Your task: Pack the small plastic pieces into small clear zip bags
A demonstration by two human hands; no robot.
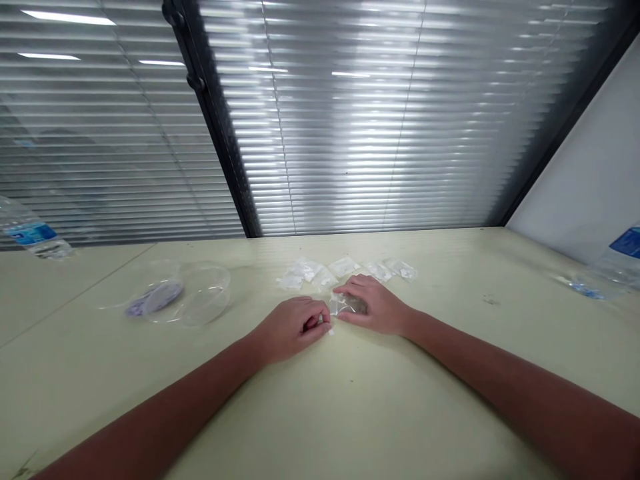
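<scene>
A small clear plastic bag [349, 304] lies on the table in front of me. My right hand [376, 305] rests around its right side, thumb on the near edge and fingers curled over the far edge. Just left of the bag, my left hand [295, 327] is closed, with thumb and fingers pinched together. A tiny white bit [331, 332] shows at the left thumb tip; what the fingers hold is mostly hidden. Beyond my hands, several small clear packets [305, 270] with whitish contents lie in a loose row.
Clear round plastic containers [206, 297] sit at the left, beside a purple patterned item [155, 298]. One water bottle [33, 233] stands at the far left, another [620, 260] at the right edge. Window blinds [350, 133] rise behind the table [350, 420].
</scene>
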